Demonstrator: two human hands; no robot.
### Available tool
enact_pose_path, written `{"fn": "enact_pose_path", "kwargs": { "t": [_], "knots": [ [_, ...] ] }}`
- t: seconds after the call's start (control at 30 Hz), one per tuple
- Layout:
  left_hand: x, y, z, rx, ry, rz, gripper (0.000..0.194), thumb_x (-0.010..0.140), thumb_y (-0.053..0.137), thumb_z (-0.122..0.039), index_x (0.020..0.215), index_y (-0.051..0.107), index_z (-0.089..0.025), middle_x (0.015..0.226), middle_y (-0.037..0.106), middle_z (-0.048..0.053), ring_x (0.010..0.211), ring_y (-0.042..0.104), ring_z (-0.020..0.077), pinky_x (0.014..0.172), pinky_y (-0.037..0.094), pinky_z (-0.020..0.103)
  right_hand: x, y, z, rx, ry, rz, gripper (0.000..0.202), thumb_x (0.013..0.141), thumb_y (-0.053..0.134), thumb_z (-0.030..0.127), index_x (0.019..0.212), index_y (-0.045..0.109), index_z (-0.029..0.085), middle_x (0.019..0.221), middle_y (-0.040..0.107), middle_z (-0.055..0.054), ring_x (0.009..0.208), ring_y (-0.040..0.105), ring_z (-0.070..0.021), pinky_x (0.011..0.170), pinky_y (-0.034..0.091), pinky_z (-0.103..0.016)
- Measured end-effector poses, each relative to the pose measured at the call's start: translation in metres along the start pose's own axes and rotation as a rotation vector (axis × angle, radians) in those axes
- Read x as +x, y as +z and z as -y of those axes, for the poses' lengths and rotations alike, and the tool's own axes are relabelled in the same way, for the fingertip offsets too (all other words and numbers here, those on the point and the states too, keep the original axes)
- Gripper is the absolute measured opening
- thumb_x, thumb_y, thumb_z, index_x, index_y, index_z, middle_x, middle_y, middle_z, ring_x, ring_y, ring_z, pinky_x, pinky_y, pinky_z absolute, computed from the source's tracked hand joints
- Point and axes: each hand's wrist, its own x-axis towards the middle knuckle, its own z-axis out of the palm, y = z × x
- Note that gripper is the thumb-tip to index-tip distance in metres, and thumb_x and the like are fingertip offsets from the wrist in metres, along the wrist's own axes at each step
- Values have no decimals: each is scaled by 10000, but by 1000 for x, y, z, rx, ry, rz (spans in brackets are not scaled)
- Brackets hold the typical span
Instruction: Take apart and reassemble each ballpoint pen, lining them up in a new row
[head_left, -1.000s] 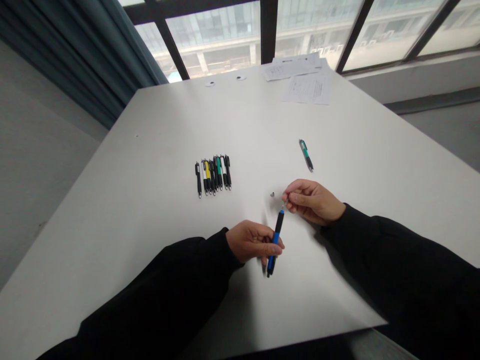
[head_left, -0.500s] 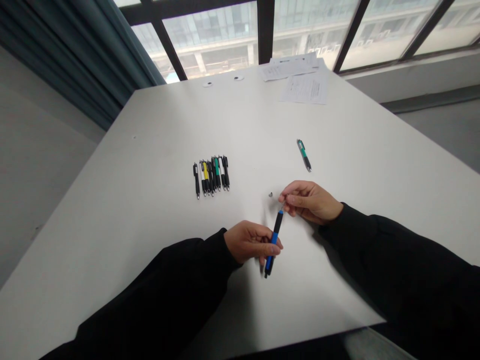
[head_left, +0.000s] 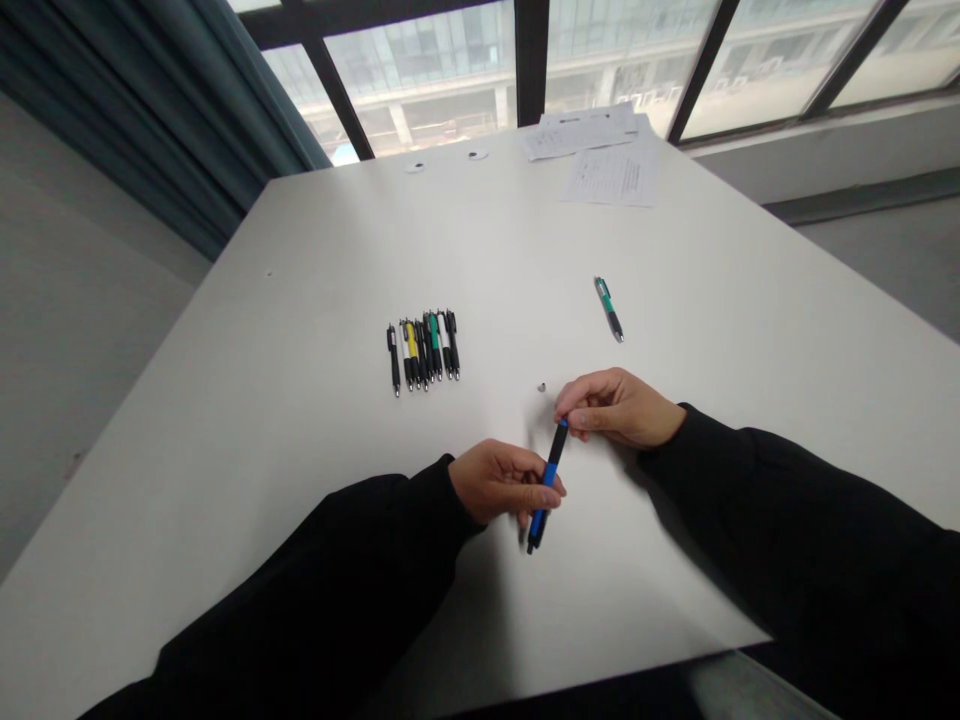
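My left hand [head_left: 504,484] is closed round the barrel of a blue and black pen [head_left: 553,466], which slants up and to the right. At the pen's upper end, the thumb and fingers of my right hand [head_left: 616,408] are pinched together; whatever lies between the fingertips is too small to make out. A small metallic pen tip [head_left: 542,387] lies on the white table just left of my right fingertips. A green and black pen [head_left: 608,309] rests beyond my right hand. Several pens [head_left: 424,350] in black, white, yellow and green lie side by side, ahead and to the left.
Printed papers [head_left: 611,175] lie at the far edge of the white table [head_left: 315,300]. Two small oval fittings [head_left: 478,155] are set near that edge. Behind stand a window and a blue-grey curtain [head_left: 247,110].
My right fingers have moved slightly down onto the pen's upper end. The thin piece that showed between them and the pen is no longer visible. My left hand has barely moved.
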Motion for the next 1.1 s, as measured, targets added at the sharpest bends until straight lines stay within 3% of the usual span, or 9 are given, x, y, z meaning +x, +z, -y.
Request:
{"fn": "enact_pose_path", "kwargs": {
  "t": [0.3, 0.53, 0.6, 0.7, 0.8, 0.87, 0.97, 1.1],
  "knots": [
    [0, -1, 0, 1, -18, -1, 380, 649, 834, -354, 867, 728, -61, 584, 660, 34, 449, 595, 82, 456, 489, 156, -2, 1, 6, 1, 56, 60, 179, 698, 811, 173, 845, 721, 125, 670, 690, -8, 543, 598, -68, 535, 492, -167],
    [0, -2, 1, 4, -5, -3, 374, 654, 831, -350, 873, 731, -63, 596, 662, 41, 455, 591, 84, 467, 489, 169, -4, 1, 8, -114, 49, 104, 259, 753, 773, 279, 945, 711, 117, 685, 661, -20, 583, 588, -94, 558, 483, -210],
    [0, -1, 1, -5, -5, -9, 384, 653, 830, -362, 874, 731, -64, 627, 675, 55, 461, 594, 87, 473, 493, 178, -5, 5, 9, -242, -2, 61, 278, 794, 728, 324, 977, 693, 118, 730, 656, -34, 580, 566, -99, 537, 468, -223],
    [0, 1, -1, -19, 6, 2, 377, 662, 825, -362, 880, 730, -69, 676, 693, 68, 477, 601, 86, 493, 503, 184, -7, 11, 13, -630, -182, -82, 236, 867, 632, 336, 982, 675, 135, 827, 653, -65, 611, 554, -119, 562, 480, -262],
    [-1, 2, -2, -26, 18, 12, 370, 677, 816, -358, 891, 728, -70, 697, 697, 71, 488, 605, 87, 503, 508, 187, -5, 14, 13, -1077, -381, -192, 268, 903, 560, 290, 1117, 649, 156, 1060, 645, -130, 909, 607, -216, 814, 517, -385],
    [-1, 2, -2, -25, 20, 10, 370, 681, 812, -359, 893, 726, -68, 697, 697, 72, 487, 605, 89, 499, 507, 188, 0, 14, 10, -1272, -440, -185, 369, 913, 526, 258, 1266, 573, 161, 1235, 592, -160, 1118, 545, -271, 968, 452, -470],
    [-1, 1, -1, -20, 21, 7, 367, 684, 810, -356, 892, 723, -65, 688, 695, 72, 491, 606, 93, 500, 508, 190, 6, 13, 4, -1414, -443, -90, 420, 916, 492, 196, 1335, 521, 165, 1311, 569, -161, 1161, 523, -286, 984, 434, -512],
    [-2, -1, 0, -4, 26, 4, 368, 688, 807, -351, 898, 720, -61, 678, 697, 74, 495, 613, 99, 501, 509, 192, 9, 11, 2, -1350, -469, -40, 295, 904, 470, 116, 1109, 676, 165, 1105, 680, -138, 1009, 591, -241, 899, 494, -439]
  ]
}}
